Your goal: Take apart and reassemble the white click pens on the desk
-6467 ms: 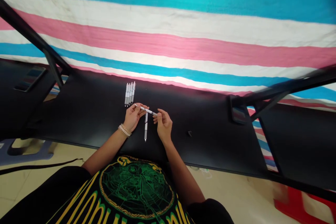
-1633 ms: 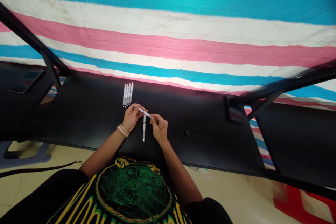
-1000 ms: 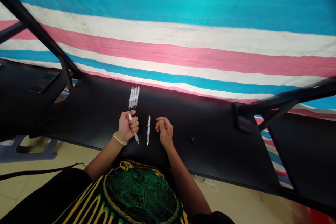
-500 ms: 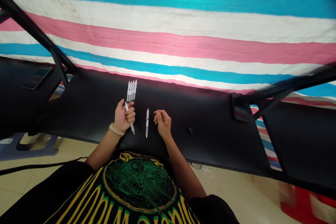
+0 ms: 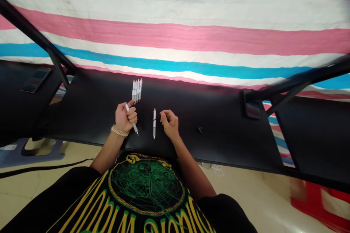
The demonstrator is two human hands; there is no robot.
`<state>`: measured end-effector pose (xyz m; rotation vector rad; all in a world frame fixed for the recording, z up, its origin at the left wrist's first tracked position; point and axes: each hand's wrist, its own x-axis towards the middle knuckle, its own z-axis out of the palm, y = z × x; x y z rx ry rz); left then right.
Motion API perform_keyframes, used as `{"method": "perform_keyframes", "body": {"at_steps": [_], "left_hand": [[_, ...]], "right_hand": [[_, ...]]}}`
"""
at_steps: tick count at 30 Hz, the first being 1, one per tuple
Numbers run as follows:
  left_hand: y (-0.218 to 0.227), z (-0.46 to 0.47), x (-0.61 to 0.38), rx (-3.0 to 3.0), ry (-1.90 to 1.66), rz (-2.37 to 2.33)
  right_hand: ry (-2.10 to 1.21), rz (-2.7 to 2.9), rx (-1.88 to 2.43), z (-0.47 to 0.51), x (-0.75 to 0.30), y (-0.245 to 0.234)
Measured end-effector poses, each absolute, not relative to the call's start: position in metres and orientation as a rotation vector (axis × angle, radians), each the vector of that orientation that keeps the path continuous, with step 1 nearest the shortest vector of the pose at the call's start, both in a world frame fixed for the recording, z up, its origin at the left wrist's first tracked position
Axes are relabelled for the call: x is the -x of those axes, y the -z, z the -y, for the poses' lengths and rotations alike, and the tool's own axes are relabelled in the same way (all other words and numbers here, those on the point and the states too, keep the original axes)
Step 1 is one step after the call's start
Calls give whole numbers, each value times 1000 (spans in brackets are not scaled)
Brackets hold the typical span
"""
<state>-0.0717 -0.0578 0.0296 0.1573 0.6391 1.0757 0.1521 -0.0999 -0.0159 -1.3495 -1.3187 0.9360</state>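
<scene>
My left hand [image 5: 125, 117] is closed around a white and grey pen [image 5: 135, 127], whose tip points down toward me on the right. Its index finger reaches to the lower ends of a row of several similar pens [image 5: 137, 91] lying side by side on the black table [image 5: 218, 116]. Between my hands lies a single pen [image 5: 154, 123] with a dark clip, apart from both. Just right of that pen is my right hand [image 5: 170, 124], fingers curled and thumb close to the index finger. What they may hold is too small to make out.
Small black pieces [image 5: 200, 130] lie right of my right hand. Dark phone-like slabs rest at the left [image 5: 36, 79] and right [image 5: 252, 109]. Black metal struts [image 5: 58, 67] flank the work area, and a striped sheet [image 5: 175, 36] spans behind. Stools, blue [image 5: 41, 157] and red [image 5: 314, 200], stand below.
My left hand has shifted slightly left with the pen, its index finger now extended toward the row. The right hand stays beside the single pen. The whole view has shifted a little.
</scene>
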Motion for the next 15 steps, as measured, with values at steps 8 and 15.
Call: {"method": "perform_keyframes", "body": {"at_steps": [8,15], "left_hand": [[-26,14,100,-477,-1336,-1104],[-7,-29,109,-715,-1382,-1264]], "right_hand": [[-788,1704,1402,103,-148,14],[-742,1898,1393,105,-146,13]]}}
